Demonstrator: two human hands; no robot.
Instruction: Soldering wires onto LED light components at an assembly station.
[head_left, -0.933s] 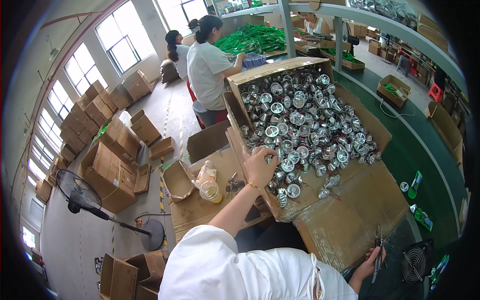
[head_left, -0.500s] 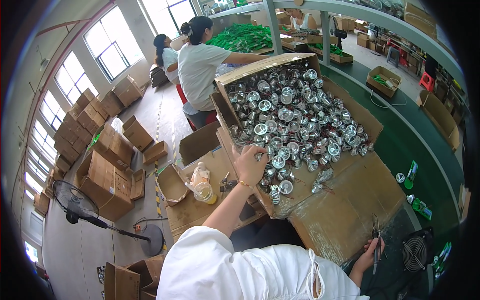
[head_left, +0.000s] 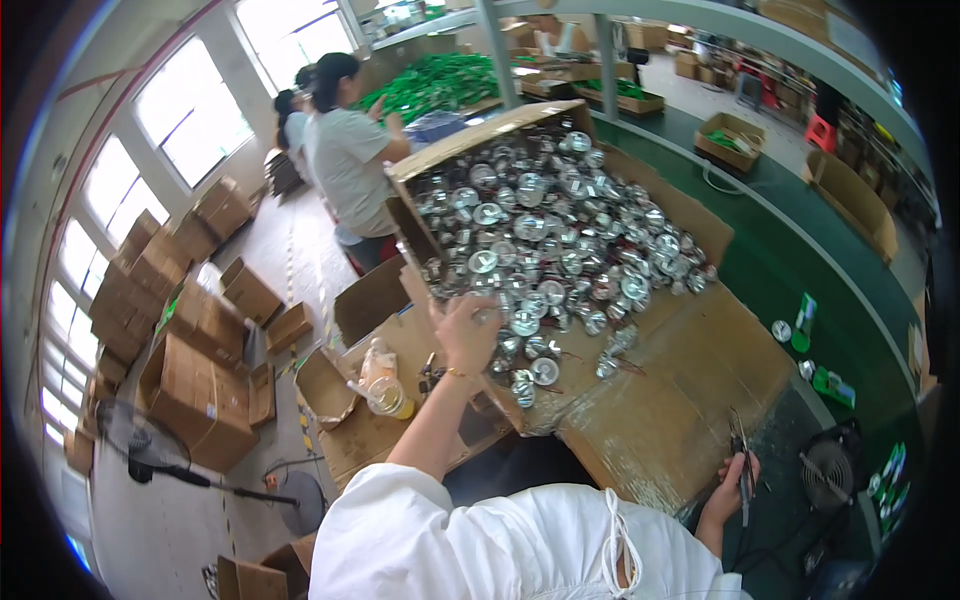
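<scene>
A large open cardboard box point(head_left: 410, 172) lies tipped on the bench, heaped with small shiny silver reflector cups point(head_left: 530, 228) with thin red wires. My left hand point(head_left: 467, 335) reaches over the near left edge of the heap. Its fingers are curled and slightly blurred against the cups; whatever lies between them is hidden. At the lower right, my right hand point(head_left: 738, 482) is closed round a slim, pointed, pliers-like tool point(head_left: 741, 440), tips pointing away from me. That hand is beside the box's lowered flap point(head_left: 680, 410), where a few cups lie close to the fold.
Left of the box, a drink cup point(head_left: 390, 400) stands on cardboard. A small black fan point(head_left: 828, 470) is beside my right hand. Green parts point(head_left: 832, 385) lie on the green bench at right. Co-workers point(head_left: 345, 160) work beyond, near a green pile point(head_left: 440, 80).
The whole view has shifted, so the scene sits further left. My left hand stays at the heap's near edge, fingers more curled. A co-worker's outstretched arm has drawn back.
</scene>
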